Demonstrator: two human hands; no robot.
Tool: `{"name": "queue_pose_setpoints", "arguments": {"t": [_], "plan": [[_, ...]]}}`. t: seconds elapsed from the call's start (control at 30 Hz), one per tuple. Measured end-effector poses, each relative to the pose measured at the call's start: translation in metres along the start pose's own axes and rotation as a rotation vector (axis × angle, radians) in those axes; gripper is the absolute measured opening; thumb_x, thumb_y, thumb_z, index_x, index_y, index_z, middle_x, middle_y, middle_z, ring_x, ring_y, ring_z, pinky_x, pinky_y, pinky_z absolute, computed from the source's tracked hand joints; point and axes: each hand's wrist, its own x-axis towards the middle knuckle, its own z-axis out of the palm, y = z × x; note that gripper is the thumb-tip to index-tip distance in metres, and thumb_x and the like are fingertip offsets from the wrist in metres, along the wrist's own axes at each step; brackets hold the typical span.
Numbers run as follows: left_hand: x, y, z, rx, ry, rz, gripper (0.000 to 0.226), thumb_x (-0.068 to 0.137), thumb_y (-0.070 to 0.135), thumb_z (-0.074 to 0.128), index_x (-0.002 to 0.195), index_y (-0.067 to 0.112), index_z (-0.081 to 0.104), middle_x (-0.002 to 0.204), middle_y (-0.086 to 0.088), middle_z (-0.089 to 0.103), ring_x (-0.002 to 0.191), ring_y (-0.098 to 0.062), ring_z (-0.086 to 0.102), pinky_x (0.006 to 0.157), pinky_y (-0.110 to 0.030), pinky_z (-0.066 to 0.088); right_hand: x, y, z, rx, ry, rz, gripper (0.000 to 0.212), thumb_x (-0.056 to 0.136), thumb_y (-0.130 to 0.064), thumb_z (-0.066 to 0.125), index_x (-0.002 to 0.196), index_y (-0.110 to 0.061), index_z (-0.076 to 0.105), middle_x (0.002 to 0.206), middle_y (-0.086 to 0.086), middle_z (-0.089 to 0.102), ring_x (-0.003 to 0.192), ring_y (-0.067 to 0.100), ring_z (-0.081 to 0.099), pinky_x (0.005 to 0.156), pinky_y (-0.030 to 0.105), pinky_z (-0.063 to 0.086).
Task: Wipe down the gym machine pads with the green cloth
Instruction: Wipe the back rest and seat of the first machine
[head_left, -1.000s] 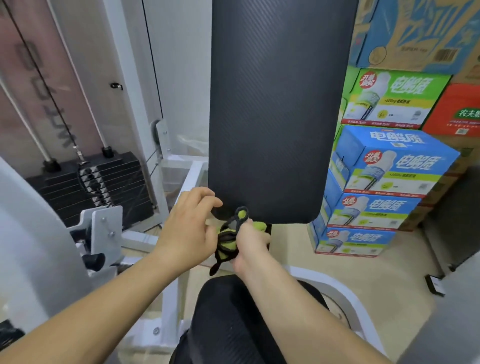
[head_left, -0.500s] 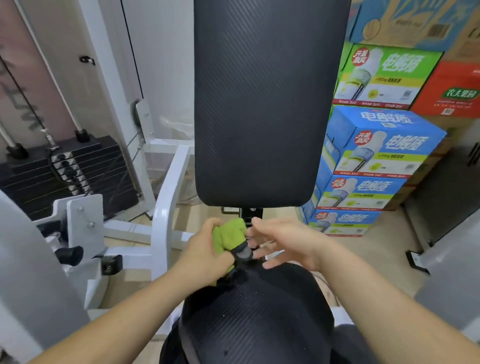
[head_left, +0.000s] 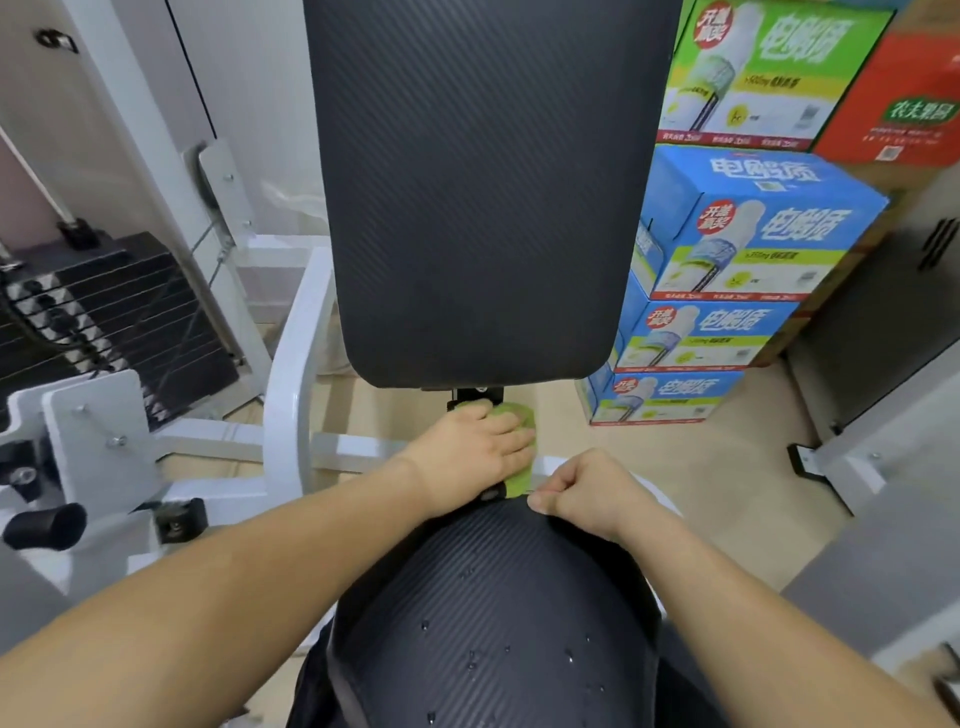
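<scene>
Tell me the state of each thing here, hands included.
seat pad, speckled with droplets
back pad, upright, no droplets seen
green cloth, bunched under left hand
left hand, flat, pressing on green cloth
right hand, fingers curled at seat pad's edge, grip unclear
drink boxes, stacked, closed

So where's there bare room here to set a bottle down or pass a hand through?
The tan floor between the stacked boxes and the seat pad is bare. The seat pad's front half is free, though spotted with drops. Crowded: the gap under the back pad, filled by the left hand, green cloth and right hand.
</scene>
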Motion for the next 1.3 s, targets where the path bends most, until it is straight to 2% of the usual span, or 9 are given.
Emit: {"name": "queue_pose_setpoints", "arguments": {"t": [0.1, 0.23, 0.43, 0.53, 0.7, 0.8, 1.0, 1.2, 1.3], "plan": [[0.000, 0.006, 0.001, 0.077, 0.023, -0.023, 0.040, 0.093, 0.019, 0.056, 0.132, 0.012, 0.061, 0.135, -0.006, 0.063, 0.121, -0.029, 0.060, 0.083, -0.041, 0.052, 0.002, -0.002, 0.002, -0.116, 0.025, 0.043, 0.023, 0.073, -0.049, 0.081, 0.074, -0.027, 0.078, 0.078, -0.012, 0.075, 0.085, 0.014, 0.071, 0.088, 0.035, 0.058], [-0.011, 0.004, 0.003, 0.062, 0.111, -0.044, 0.042, 0.098, 0.010, 0.041, 0.137, 0.008, 0.059, 0.141, -0.010, 0.061, 0.127, -0.029, 0.059, 0.083, -0.040, 0.054, 0.001, -0.003, 0.003, -0.166, 0.024, 0.060, 0.024, 0.074, -0.055, 0.077, 0.078, -0.031, 0.078, 0.085, -0.015, 0.075, 0.092, 0.014, 0.070, 0.092, 0.038, 0.057], [-0.022, 0.001, -0.004, 0.053, 0.123, -0.038, 0.040, 0.092, 0.008, 0.060, 0.131, 0.011, 0.065, 0.135, -0.006, 0.066, 0.114, -0.027, 0.064, 0.076, -0.038, 0.054, -0.001, -0.009, 0.001, -0.250, 0.050, 0.054, 0.026, 0.079, -0.056, 0.074, 0.088, -0.031, 0.076, 0.101, -0.010, 0.075, 0.103, 0.021, 0.068, 0.095, 0.038, 0.054], [-0.024, 0.003, -0.015, 0.074, 0.074, -0.062, 0.036, 0.090, 0.006, 0.052, 0.122, 0.011, 0.067, 0.114, -0.005, 0.068, 0.093, -0.028, 0.062, 0.066, -0.040, 0.050, -0.005, -0.007, 0.002, -0.250, 0.051, 0.042, 0.028, 0.080, -0.055, 0.073, 0.094, -0.030, 0.077, 0.102, -0.007, 0.074, 0.103, 0.023, 0.068, 0.095, 0.040, 0.054], [-0.054, -0.003, -0.032, -0.009, -0.021, -0.201, 0.026, 0.066, 0.006, 0.071, 0.091, 0.008, 0.067, 0.084, -0.007, 0.060, 0.075, -0.027, 0.052, 0.054, -0.035, 0.040, -0.008, 0.000, 0.001, -0.203, 0.043, 0.012, 0.027, 0.083, -0.054, 0.073, 0.095, -0.031, 0.079, 0.106, -0.005, 0.074, 0.105, 0.024, 0.068, 0.096, 0.042, 0.055], [-0.074, -0.009, -0.048, -0.078, 0.000, -0.370, 0.028, 0.063, 0.010, 0.072, 0.091, 0.009, 0.065, 0.088, -0.009, 0.059, 0.079, -0.028, 0.050, 0.056, -0.039, 0.047, -0.006, -0.004, -0.002, -0.252, 0.034, -0.004, 0.031, 0.083, -0.054, 0.072, 0.098, -0.027, 0.078, 0.105, -0.004, 0.074, 0.103, 0.024, 0.067, 0.094, 0.041, 0.054], [-0.027, 0.005, -0.043, -0.070, 0.142, -0.238, 0.034, 0.088, 0.001, 0.061, 0.121, 0.008, 0.065, 0.122, -0.012, 0.064, 0.102, -0.032, 0.058, 0.078, -0.044, 0.048, -0.005, -0.007, -0.002, -0.329, 0.018, -0.001, 0.038, 0.082, -0.058, 0.072, 0.104, -0.028, 0.078, 0.107, -0.006, 0.073, 0.105, 0.022, 0.067, 0.094, 0.036, 0.054], [-0.020, 0.012, -0.035, -0.021, 0.091, -0.271, 0.040, 0.085, 0.003, 0.045, 0.118, 0.006, 0.067, 0.112, -0.011, 0.068, 0.090, -0.028, 0.062, 0.069, -0.038, 0.052, -0.005, -0.005, -0.004, -0.308, 0.036, 0.000, 0.036, 0.086, -0.058, 0.070, 0.107, -0.030, 0.078, 0.114, -0.007, 0.073, 0.111, 0.023, 0.065, 0.098, 0.038, 0.052], [-0.027, 0.017, -0.042, -0.052, -0.076, -0.379, 0.031, 0.075, 0.011, 0.060, 0.105, 0.008, 0.066, 0.093, -0.009, 0.065, 0.079, -0.028, 0.060, 0.053, -0.037, 0.047, -0.004, -0.005, -0.004, -0.303, 0.019, 0.005, 0.036, 0.084, -0.059, 0.071, 0.106, -0.031, 0.078, 0.111, -0.008, 0.073, 0.109, 0.022, 0.066, 0.097, 0.038, 0.053]]}}
